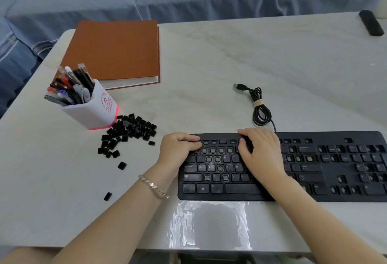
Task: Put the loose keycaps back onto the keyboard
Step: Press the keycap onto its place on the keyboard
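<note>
On the pale, marble-patterned desk (209,64) a long black wired computer keyboard (310,178) is lying flat, and many of its sockets are showing bare among the keys that are sitting in place. The left hand (180,148) is resting on the keyboard's upper left corner with its fingers curled and their tips lying on the top rows; whether its grip is closing on a keycap cannot be told. The right hand (261,154) is lying over the keyboard's middle, its grip released, with the fingers reaching flat across the upper rows and touching the keys. A silver link bracelet (154,187) is circling the left wrist, just left of the keyboard. The small black loose keycaps (129,131) are lying in a heap on the desk, left of the keyboard and apart from it, with a few strays trailing nearer the desk's front edge. A white square pen holder with a pink base (92,108), full of pens, is leaning beside the heap, left of the keyboard. Behind the keyboard its bundled black cable (259,108) is lying coiled, with the plug pointing left. Farther behind the keyboard and to its left a closed brown hardcover notebook (113,50) is lying flat.
</note>
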A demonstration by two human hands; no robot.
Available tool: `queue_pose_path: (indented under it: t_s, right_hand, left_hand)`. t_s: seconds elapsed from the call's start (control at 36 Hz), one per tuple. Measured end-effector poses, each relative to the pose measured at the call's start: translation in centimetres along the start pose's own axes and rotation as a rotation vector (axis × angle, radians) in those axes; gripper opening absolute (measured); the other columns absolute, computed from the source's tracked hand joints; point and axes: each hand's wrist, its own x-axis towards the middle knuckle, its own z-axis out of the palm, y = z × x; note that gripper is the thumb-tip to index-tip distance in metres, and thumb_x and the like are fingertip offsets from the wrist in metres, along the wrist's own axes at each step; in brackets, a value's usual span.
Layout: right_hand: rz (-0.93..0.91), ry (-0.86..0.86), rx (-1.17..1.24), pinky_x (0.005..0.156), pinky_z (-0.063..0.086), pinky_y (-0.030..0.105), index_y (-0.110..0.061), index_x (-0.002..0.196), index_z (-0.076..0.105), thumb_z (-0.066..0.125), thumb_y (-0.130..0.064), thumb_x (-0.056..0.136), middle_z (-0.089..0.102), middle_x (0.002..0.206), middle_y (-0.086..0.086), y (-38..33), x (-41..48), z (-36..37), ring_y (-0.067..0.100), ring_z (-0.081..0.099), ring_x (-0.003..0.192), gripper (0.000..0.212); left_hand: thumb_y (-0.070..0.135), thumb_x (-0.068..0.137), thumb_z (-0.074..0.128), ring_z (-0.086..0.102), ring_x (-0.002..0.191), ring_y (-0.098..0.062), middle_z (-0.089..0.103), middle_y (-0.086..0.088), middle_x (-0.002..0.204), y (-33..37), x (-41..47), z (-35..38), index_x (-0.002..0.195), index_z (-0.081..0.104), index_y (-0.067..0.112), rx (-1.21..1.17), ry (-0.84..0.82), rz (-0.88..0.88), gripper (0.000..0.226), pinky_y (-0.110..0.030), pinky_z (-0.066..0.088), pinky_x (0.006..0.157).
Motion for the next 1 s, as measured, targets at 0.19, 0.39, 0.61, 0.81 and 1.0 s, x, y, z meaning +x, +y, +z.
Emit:
queue_pose_path:
  t_s: [0.19,0.39,0.61,0.81,1.0]
  right_hand:
    - [-0.002,0.011,0.010,0.093,0.025,0.023,-0.015,0.097,0.068,0.041,-0.031,0.081,0.068,0.091,-0.002,0.0,0.0,0.1,0.024,0.059,0.091,0.035]
    - [0.002,0.008,0.000,0.092,0.025,0.023,-0.015,0.096,0.069,0.051,-0.022,0.080,0.068,0.090,-0.001,0.0,0.0,0.1,0.024,0.060,0.090,0.026]
    - [0.003,0.006,0.000,0.091,0.026,0.023,-0.015,0.096,0.069,0.040,-0.030,0.081,0.068,0.089,-0.001,-0.3,0.0,-0.2,0.024,0.061,0.088,0.036]
    - [0.011,-0.010,0.000,0.091,0.027,0.025,-0.012,0.097,0.069,0.052,-0.021,0.080,0.068,0.090,0.001,-0.1,0.0,-0.3,0.027,0.061,0.089,0.026]
    - [-0.018,-0.179,0.107,0.095,0.034,0.032,-0.007,0.101,0.070,0.062,0.000,0.080,0.067,0.104,0.008,-2.4,0.5,-0.4,0.029,0.058,0.102,0.023]
  left_hand:
    - [-0.001,0.073,0.073,0.063,0.073,-0.018,0.068,-0.005,0.077,0.3,0.0,0.7,0.071,0.070,0.014,-0.112,0.066,-0.091,0.016,-0.031,0.054,0.077]
    - [-0.006,0.072,0.071,0.058,0.080,-0.012,0.059,0.005,0.093,0.4,0.2,1.3,0.086,0.059,0.019,-0.134,0.153,-0.060,0.031,-0.027,0.051,0.071]
    - [-0.009,0.073,0.069,0.060,0.093,-0.024,0.057,-0.005,0.110,0.1,0.4,1.0,0.102,0.054,0.020,-0.198,0.193,-0.117,0.043,-0.039,0.053,0.082]
    - [-0.010,0.088,0.048,0.058,0.083,-0.003,0.059,0.004,0.105,-0.8,-1.0,-1.4,0.117,0.048,0.020,-0.045,0.032,0.060,0.041,-0.012,0.046,0.064]
    - [0.007,0.089,0.053,0.052,0.109,-0.015,0.053,0.005,0.122,-4.5,-2.5,-8.9,0.118,0.058,0.019,0.626,0.387,0.340,0.032,-0.027,0.043,0.082]
